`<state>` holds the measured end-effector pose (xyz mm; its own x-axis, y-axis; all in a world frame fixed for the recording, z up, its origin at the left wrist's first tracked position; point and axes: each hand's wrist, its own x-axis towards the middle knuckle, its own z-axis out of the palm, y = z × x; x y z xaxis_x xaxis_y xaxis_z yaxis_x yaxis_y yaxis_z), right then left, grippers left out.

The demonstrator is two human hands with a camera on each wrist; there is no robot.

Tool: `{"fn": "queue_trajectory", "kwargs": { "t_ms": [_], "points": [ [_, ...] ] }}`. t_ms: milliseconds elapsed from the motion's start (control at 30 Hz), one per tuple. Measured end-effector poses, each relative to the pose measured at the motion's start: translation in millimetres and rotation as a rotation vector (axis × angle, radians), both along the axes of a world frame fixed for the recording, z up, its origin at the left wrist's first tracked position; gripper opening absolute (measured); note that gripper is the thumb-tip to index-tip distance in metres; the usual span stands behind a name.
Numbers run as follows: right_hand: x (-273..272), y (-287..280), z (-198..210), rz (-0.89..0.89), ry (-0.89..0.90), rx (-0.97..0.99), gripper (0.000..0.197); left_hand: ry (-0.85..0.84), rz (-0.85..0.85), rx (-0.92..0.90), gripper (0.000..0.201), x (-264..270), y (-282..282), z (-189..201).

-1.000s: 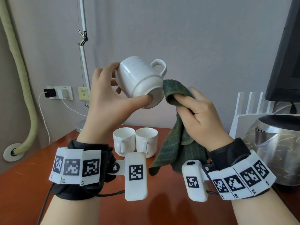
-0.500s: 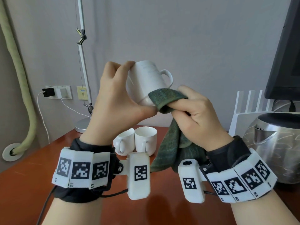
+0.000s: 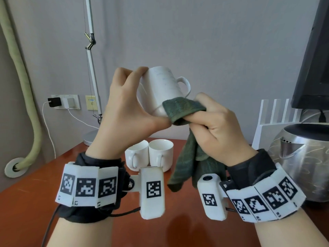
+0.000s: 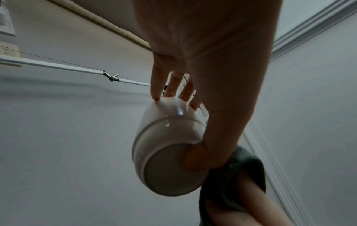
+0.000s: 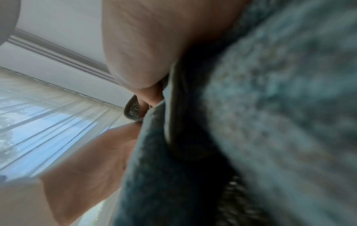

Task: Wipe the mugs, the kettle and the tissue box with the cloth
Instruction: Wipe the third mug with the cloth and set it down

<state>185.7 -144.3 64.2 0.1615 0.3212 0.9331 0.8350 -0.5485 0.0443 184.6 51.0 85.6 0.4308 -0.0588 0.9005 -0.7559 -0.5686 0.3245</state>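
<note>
My left hand holds a white mug in the air, tilted, fingertips at its rim and thumb at its base. In the left wrist view the mug shows its underside, with the thumb on the base. My right hand grips a dark green cloth and presses a fold of it against the mug's lower side; the rest hangs down. The cloth fills the right wrist view. Two more white mugs stand side by side on the table. A steel kettle stands at the right. No tissue box is in view.
The red-brown wooden table runs to the wall. A lamp pole rises behind the mugs from a round base. A white rack and a dark monitor stand at the back right. Wall sockets with plugs are at the left.
The left hand has tipped the mug more upright and turned its handle to the right. The right hand has brought the cloth up against the mug's base and side.
</note>
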Motion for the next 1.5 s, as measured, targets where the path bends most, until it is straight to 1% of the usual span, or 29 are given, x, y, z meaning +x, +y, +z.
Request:
{"fn": "queue_trajectory", "kwargs": {
  "t_ms": [33, 100, 200, 233, 267, 333, 367, 467, 600, 667, 733, 833, 933, 1067, 1200, 1300, 1400, 1500],
  "points": [
    [3.2, -5.3, -0.6, -0.028, -0.002, 0.037, 0.033, -0.003, -0.002, -0.009, 0.106, 0.1, 0.6, -0.2],
    [7.8, -15.9, -1.2, -0.063, 0.051, 0.135, 0.031, 0.000, -0.015, -0.033, 0.105, -0.4, 1.7, 0.1],
    [4.3, -20.7, 0.0, 0.017, 0.143, 0.208, 0.025, -0.020, -0.016, -0.043, 0.099, -0.2, 0.8, 0.8],
    [0.9, -18.0, 0.8, 0.051, 0.132, 0.206, 0.023, -0.036, -0.003, -0.033, 0.097, 0.3, -0.3, 0.5],
    [-2.6, -13.9, 2.0, 0.077, 0.102, 0.207, 0.026, -0.053, 0.009, -0.020, 0.096, 1.0, -1.5, 0.2],
    [-7.9, -4.9, 5.0, 0.110, 0.035, 0.234, 0.042, -0.083, 0.019, 0.008, 0.094, 1.3, -3.9, -0.5],
    [-8.5, -1.7, 5.9, 0.114, 0.010, 0.246, 0.045, -0.095, 0.022, 0.026, 0.093, 0.9, -4.9, -1.1],
    [-4.8, 2.5, 4.4, 0.072, -0.041, 0.207, 0.036, -0.116, 0.024, 0.076, 0.093, -1.3, -6.9, -1.8],
    [-4.0, 10.0, 1.2, 0.014, -0.068, 0.118, 0.035, -0.152, 0.050, 0.134, 0.091, -3.2, -4.4, -0.4],
    [-3.3, 11.2, 1.2, 0.003, -0.075, 0.145, 0.034, -0.182, 0.066, 0.157, 0.089, -4.2, -4.4, 0.4],
    [-0.3, 7.7, 1.1, 0.044, -0.043, 0.228, 0.036, -0.196, 0.051, 0.143, 0.089, -4.6, -5.2, 0.3],
    [5.7, 1.1, -1.7, 0.072, -0.004, 0.287, 0.037, -0.177, 0.055, 0.127, 0.092, -3.3, -4.7, -0.1],
    [6.4, 4.1, -6.4, 0.065, -0.016, 0.234, 0.032, -0.159, 0.075, 0.139, 0.092, -1.0, -2.6, -1.3],
    [6.2, 9.7, -8.1, 0.002, -0.042, 0.172, 0.034, -0.124, 0.090, 0.194, 0.092, -0.4, -3.7, -3.4],
    [14.7, 3.1, -10.5, 0.036, -0.007, 0.260, 0.039, -0.113, 0.073, 0.251, 0.093, 0.6, -5.7, -5.6],
    [18.4, 1.5, -16.8, 0.067, 0.036, 0.289, 0.038, -0.096, 0.084, 0.240, 0.094, 4.8, -2.0, -7.9],
    [14.7, 11.3, -20.2, 0.079, 0.031, 0.234, 0.033, -0.063, 0.089, 0.203, 0.097, 8.3, -0.1, -9.3],
    [10.2, 22.9, -21.3, -0.021, -0.005, 0.128, 0.032, -0.046, 0.064, 0.236, 0.099, 10.2, -4.9, -12.0]
  ]
}}
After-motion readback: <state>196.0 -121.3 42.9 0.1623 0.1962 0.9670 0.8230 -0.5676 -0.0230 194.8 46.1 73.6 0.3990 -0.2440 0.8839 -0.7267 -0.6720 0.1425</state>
